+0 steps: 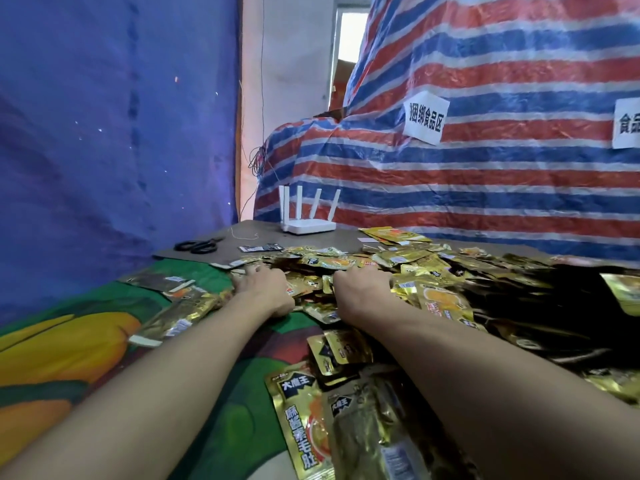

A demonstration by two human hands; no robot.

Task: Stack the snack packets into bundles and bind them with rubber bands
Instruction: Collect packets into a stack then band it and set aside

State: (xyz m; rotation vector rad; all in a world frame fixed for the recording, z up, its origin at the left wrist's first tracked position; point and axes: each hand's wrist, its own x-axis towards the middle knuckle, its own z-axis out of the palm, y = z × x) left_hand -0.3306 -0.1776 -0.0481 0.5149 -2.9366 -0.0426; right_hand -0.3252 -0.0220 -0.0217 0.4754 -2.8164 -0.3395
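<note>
Nearest, low right of centre: one gold snack packet [300,420] flat on the patterned green cloth [69,358]. Long axis near to far, black title end pointing away, leaning slightly left. Just beside it on the right, more packets overlapping, mostly lying the same way. Further left, a loose packet [173,318] set diagonally, long axis from near-left to far-right. Beyond, both forearms stretched forward. Left hand [266,289] and right hand [360,292] backs up, near each other, touching the near edge of the heap of packets [433,268]. Fingers sunk among the foil and blurred; cannot tell whether spread or clenched. Heap jumbled, packets pointing every way. Behind the heap: black scissors [199,245] lying flat, white router [308,225] with antennas up, then striped tarpaulin [485,174] bearing a paper sign [425,117].
</note>
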